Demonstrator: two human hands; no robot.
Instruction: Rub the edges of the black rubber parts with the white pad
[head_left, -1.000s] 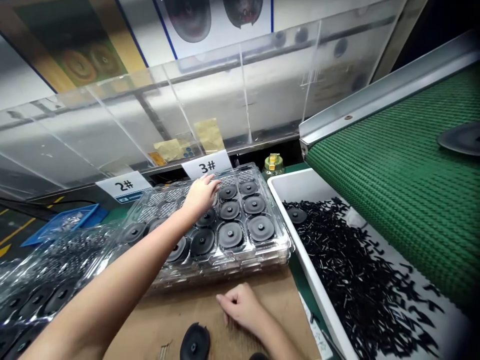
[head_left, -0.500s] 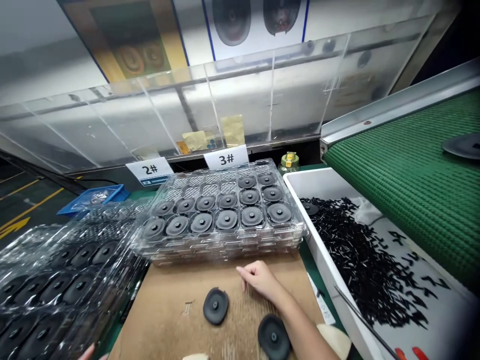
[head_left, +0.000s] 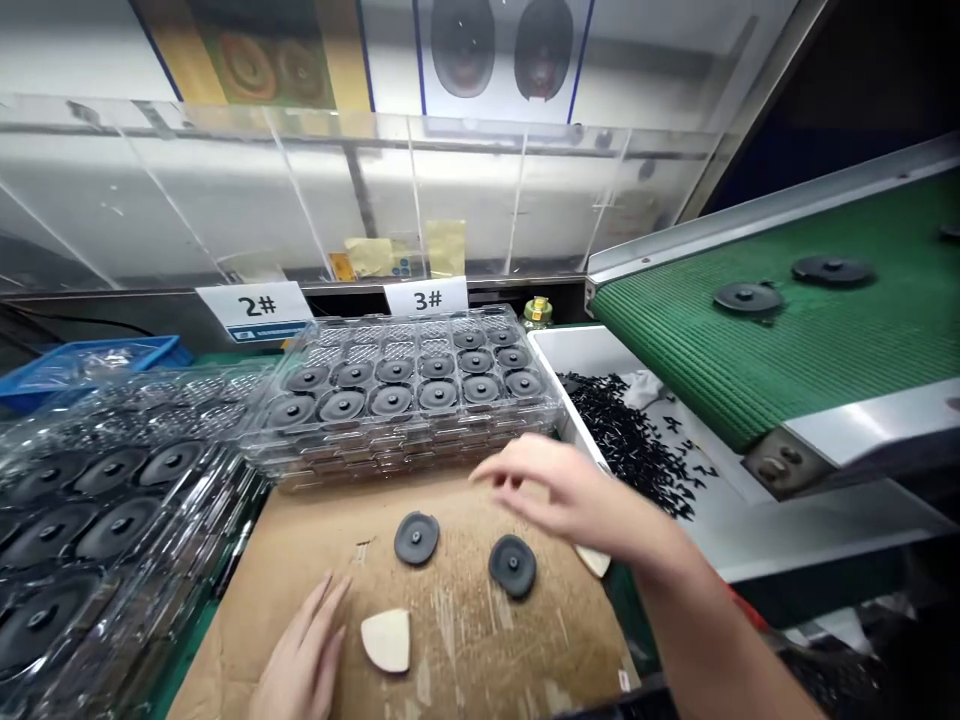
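Note:
My right hand (head_left: 551, 490) hovers over the right part of the cardboard, slightly blurred, its fingers apart and nothing seen in them. Below it lies a dark grey, rounded rubber-like disc (head_left: 512, 566) with a small knob at its centre. A similar notched disc (head_left: 416, 538) rests to the left of that one. My left hand (head_left: 304, 655) is at the lower left of the cardboard, fingers stretched out and holding nothing visible. Just right of its fingertips is a cream wedge-shaped piece (head_left: 388, 641).
Stacked clear plastic trays (head_left: 405, 425), partly filled with discs, stand behind the cardboard (head_left: 450, 640). More filled trays (head_left: 112, 520) are at left. On the right, a white bin (head_left: 592, 350) holds black offcuts beside a green conveyor (head_left: 825, 350) carrying discs.
The view has shifted right, bringing more of the conveyor in. My left hand has come in over the cardboard. My right hand has risen and its fingers have spread.

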